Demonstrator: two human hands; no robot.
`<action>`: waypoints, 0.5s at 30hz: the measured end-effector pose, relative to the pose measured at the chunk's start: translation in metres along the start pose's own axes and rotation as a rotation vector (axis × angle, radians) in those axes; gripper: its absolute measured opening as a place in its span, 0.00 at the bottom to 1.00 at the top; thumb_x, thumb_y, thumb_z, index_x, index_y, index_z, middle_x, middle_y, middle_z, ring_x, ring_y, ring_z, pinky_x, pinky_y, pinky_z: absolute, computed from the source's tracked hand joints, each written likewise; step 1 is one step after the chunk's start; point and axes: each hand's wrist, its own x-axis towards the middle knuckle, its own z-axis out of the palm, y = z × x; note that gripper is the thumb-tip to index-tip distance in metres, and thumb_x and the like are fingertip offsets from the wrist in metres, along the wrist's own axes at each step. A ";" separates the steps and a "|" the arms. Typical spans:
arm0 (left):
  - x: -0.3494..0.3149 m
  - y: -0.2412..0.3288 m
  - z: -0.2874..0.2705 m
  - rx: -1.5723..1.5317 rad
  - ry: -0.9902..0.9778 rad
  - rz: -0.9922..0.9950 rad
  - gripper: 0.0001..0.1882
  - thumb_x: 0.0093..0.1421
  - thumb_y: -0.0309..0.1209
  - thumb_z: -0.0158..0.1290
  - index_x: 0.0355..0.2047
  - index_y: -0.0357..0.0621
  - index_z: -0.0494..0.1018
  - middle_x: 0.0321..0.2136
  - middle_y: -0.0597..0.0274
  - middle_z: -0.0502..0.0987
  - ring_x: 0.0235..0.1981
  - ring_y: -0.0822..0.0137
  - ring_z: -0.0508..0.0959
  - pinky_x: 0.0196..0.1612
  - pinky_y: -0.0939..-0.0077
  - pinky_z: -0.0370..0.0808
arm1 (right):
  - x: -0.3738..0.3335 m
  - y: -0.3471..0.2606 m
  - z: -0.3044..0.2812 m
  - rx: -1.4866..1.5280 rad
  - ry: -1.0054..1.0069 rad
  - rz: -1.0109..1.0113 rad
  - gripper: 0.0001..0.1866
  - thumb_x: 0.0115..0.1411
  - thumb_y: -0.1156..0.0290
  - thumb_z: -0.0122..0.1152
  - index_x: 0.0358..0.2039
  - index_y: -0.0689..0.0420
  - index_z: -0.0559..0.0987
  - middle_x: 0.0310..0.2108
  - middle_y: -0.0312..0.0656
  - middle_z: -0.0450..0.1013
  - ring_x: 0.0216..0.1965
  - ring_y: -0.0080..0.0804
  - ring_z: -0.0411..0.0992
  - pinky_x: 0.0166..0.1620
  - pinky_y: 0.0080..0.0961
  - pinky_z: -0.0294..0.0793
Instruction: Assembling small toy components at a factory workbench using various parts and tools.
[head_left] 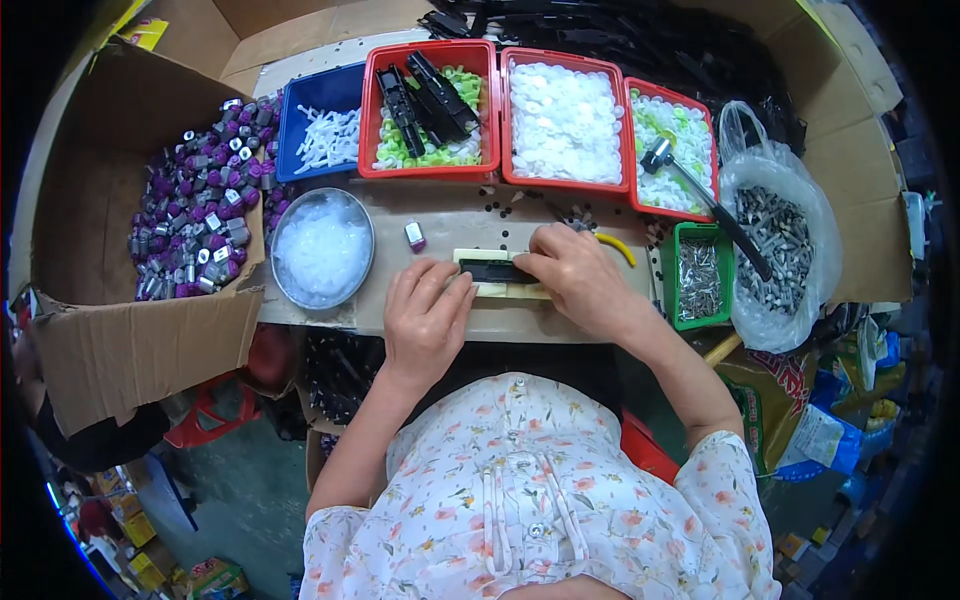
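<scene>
In front of me on the work table lies a cream-coloured block [493,291] with a slim black plastic part [490,270] set in its top. My left hand [427,312] is closed at the block's left end, its fingertips against it. From the right, my right hand [580,272] pinches the right end of the black part; the fingers cover that end. Just beyond my left hand stands a small grey-and-purple piece with a pale top [414,236]. A tool with a yellow handle [618,247] lies beyond my right hand, partly hidden by it.
A cardboard box [150,345] of purple-and-grey pieces is at left, beside a round metal bowl [369,240]. Red bins [500,150] and a blue bin [287,130] line the back. A hammer [715,205] rests across the right bin, near a green tray [680,318] and plastic bag [815,200].
</scene>
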 end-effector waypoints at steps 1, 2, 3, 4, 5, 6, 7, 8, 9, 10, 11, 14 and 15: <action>0.000 -0.001 0.000 -0.006 -0.004 -0.002 0.10 0.49 0.21 0.63 0.34 0.37 0.79 0.37 0.55 0.78 0.41 0.53 0.76 0.43 0.61 0.73 | 0.002 0.001 -0.002 0.013 -0.025 0.002 0.16 0.48 0.81 0.61 0.39 0.58 0.80 0.35 0.41 0.70 0.40 0.40 0.71 0.40 0.36 0.68; -0.001 -0.001 0.000 -0.010 -0.007 -0.004 0.10 0.49 0.21 0.63 0.34 0.37 0.79 0.37 0.56 0.78 0.41 0.53 0.76 0.43 0.61 0.74 | 0.003 0.001 -0.004 0.026 -0.049 0.002 0.15 0.48 0.81 0.61 0.39 0.58 0.80 0.35 0.41 0.70 0.40 0.40 0.71 0.41 0.36 0.68; -0.002 -0.001 0.001 -0.014 -0.006 -0.007 0.10 0.49 0.21 0.63 0.34 0.37 0.79 0.37 0.56 0.78 0.41 0.53 0.76 0.43 0.61 0.74 | 0.003 0.001 -0.003 0.024 -0.053 0.004 0.15 0.48 0.81 0.61 0.39 0.58 0.80 0.35 0.41 0.70 0.40 0.40 0.71 0.41 0.36 0.68; -0.003 -0.002 0.001 -0.014 -0.010 0.001 0.11 0.49 0.21 0.63 0.35 0.37 0.79 0.37 0.56 0.78 0.42 0.53 0.77 0.43 0.61 0.74 | 0.002 0.001 -0.001 0.023 -0.031 0.004 0.15 0.47 0.80 0.61 0.39 0.58 0.80 0.35 0.41 0.70 0.41 0.40 0.71 0.41 0.36 0.69; -0.004 -0.003 0.002 -0.011 -0.011 0.007 0.11 0.50 0.21 0.63 0.35 0.38 0.79 0.38 0.56 0.78 0.42 0.53 0.77 0.43 0.61 0.74 | 0.002 0.001 0.001 0.024 -0.009 0.000 0.15 0.47 0.80 0.61 0.38 0.58 0.80 0.35 0.41 0.71 0.41 0.40 0.71 0.41 0.36 0.69; -0.005 -0.003 0.002 -0.009 -0.010 0.003 0.11 0.50 0.21 0.63 0.35 0.38 0.79 0.38 0.56 0.78 0.42 0.53 0.77 0.43 0.61 0.74 | 0.003 0.002 0.000 0.025 -0.012 -0.003 0.15 0.47 0.80 0.61 0.38 0.58 0.80 0.35 0.41 0.71 0.41 0.40 0.71 0.41 0.36 0.69; -0.005 -0.003 0.002 -0.015 -0.009 0.005 0.11 0.50 0.21 0.63 0.36 0.37 0.79 0.39 0.55 0.78 0.42 0.53 0.76 0.43 0.62 0.74 | 0.004 0.003 -0.003 0.059 -0.048 0.021 0.15 0.47 0.80 0.62 0.38 0.58 0.80 0.35 0.41 0.71 0.42 0.40 0.71 0.41 0.36 0.69; -0.006 -0.003 0.002 -0.022 -0.011 0.008 0.12 0.50 0.21 0.63 0.36 0.37 0.79 0.39 0.55 0.78 0.42 0.53 0.76 0.43 0.62 0.74 | 0.005 0.004 -0.005 0.094 -0.083 0.046 0.15 0.47 0.79 0.62 0.38 0.58 0.80 0.36 0.41 0.71 0.42 0.40 0.71 0.41 0.36 0.69; -0.007 -0.003 0.002 -0.017 -0.012 0.003 0.12 0.50 0.21 0.63 0.36 0.37 0.79 0.39 0.55 0.78 0.42 0.53 0.76 0.43 0.62 0.74 | 0.011 0.003 -0.007 0.098 -0.085 0.041 0.15 0.47 0.79 0.62 0.38 0.58 0.80 0.36 0.41 0.71 0.42 0.40 0.71 0.41 0.36 0.69; -0.008 -0.002 0.003 -0.022 -0.006 -0.013 0.12 0.50 0.20 0.63 0.37 0.37 0.79 0.40 0.54 0.78 0.42 0.52 0.76 0.43 0.62 0.75 | 0.020 0.001 -0.009 0.105 -0.052 0.023 0.15 0.47 0.79 0.63 0.39 0.58 0.80 0.37 0.41 0.71 0.43 0.40 0.72 0.41 0.36 0.70; -0.008 -0.001 0.003 -0.029 -0.002 -0.024 0.13 0.50 0.20 0.64 0.37 0.36 0.79 0.40 0.54 0.77 0.42 0.52 0.76 0.43 0.62 0.75 | 0.029 -0.001 -0.009 0.109 -0.014 0.009 0.16 0.47 0.78 0.63 0.40 0.58 0.80 0.39 0.41 0.71 0.43 0.39 0.72 0.42 0.35 0.70; -0.012 0.001 0.000 -0.046 0.013 -0.047 0.14 0.49 0.19 0.64 0.38 0.36 0.79 0.41 0.52 0.77 0.42 0.52 0.77 0.43 0.62 0.75 | 0.065 -0.010 0.010 0.004 0.061 -0.200 0.15 0.49 0.78 0.62 0.40 0.57 0.79 0.40 0.40 0.71 0.44 0.37 0.72 0.42 0.34 0.70; -0.012 0.003 0.000 -0.039 0.007 -0.044 0.14 0.49 0.19 0.64 0.38 0.36 0.79 0.41 0.52 0.77 0.42 0.52 0.77 0.43 0.62 0.75 | 0.077 -0.012 0.014 0.011 0.067 -0.200 0.15 0.49 0.78 0.62 0.40 0.57 0.79 0.40 0.40 0.71 0.44 0.37 0.72 0.42 0.34 0.70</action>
